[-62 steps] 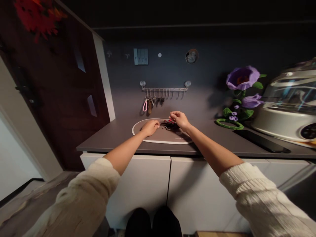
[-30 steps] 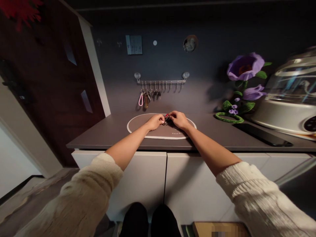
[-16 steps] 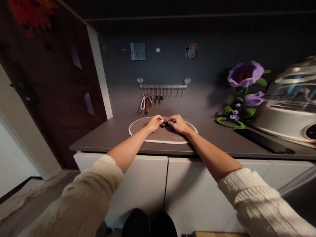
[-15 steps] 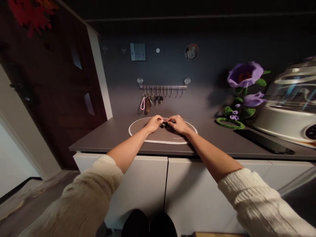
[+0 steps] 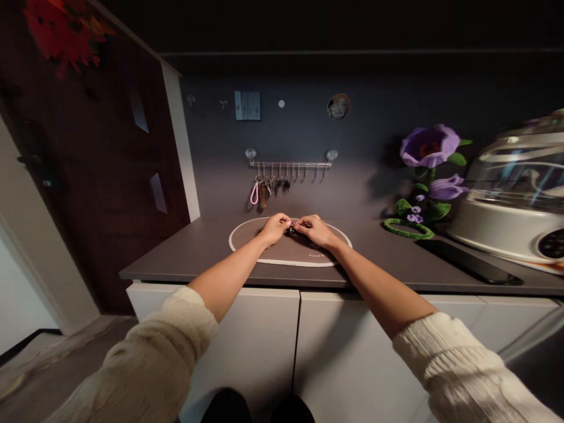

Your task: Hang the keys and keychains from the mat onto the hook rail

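Observation:
Over the oval brown mat [image 5: 282,254] with a pale rim, my left hand [image 5: 275,229] pinches one side of a small bunch of keys [image 5: 289,231]. Facing it, my right hand [image 5: 316,230] has its thumb and fingers closed on the other side of the same bunch. The fingertips nearly meet, and they cover much of the keys. Dark and shiny metal bits show between them; finer detail is too small to make out.
On the wall behind, a hook rail [image 5: 291,165] carries several hanging keys and a pink loop [image 5: 254,192]. To the right stand purple felt flowers [image 5: 429,147], a black phone [image 5: 469,262] and a cream appliance with a clear cover [image 5: 506,226]. The counter edge [image 5: 247,282] lies nearer me.
My hands have drawn slightly closer together around the keys, the right one shifting a little left. The whole view has tilted up a little, so everything sits lower.

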Demonstrator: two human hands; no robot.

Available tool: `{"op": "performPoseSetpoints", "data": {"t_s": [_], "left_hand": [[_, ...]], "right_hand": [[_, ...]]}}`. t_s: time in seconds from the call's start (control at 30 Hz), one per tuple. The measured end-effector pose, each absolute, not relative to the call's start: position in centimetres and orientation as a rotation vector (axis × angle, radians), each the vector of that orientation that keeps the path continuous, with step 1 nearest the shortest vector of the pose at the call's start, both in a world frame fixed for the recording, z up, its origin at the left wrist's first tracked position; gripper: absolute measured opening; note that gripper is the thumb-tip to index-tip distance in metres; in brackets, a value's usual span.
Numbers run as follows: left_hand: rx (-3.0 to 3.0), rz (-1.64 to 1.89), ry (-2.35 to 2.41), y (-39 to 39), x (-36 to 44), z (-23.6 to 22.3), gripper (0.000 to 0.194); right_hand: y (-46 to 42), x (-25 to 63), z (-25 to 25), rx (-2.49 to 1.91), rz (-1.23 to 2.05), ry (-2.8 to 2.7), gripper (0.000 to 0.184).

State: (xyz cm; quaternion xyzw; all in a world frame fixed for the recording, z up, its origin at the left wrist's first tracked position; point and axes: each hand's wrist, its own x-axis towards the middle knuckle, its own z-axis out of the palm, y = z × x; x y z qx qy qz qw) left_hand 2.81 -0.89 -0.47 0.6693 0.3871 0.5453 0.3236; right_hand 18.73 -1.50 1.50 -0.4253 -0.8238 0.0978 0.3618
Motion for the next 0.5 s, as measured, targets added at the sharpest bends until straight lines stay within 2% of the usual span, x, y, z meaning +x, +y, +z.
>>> {"op": "performPoseSetpoints", "data": {"t_s": [0.5], "left_hand": [[1.740, 1.492, 0.977, -1.16, 3.10, -0.23, 0.004]], "right_hand": [[-1.08, 18.73, 1.40, -0.961, 0.377, -2.125, 0.031]]}}
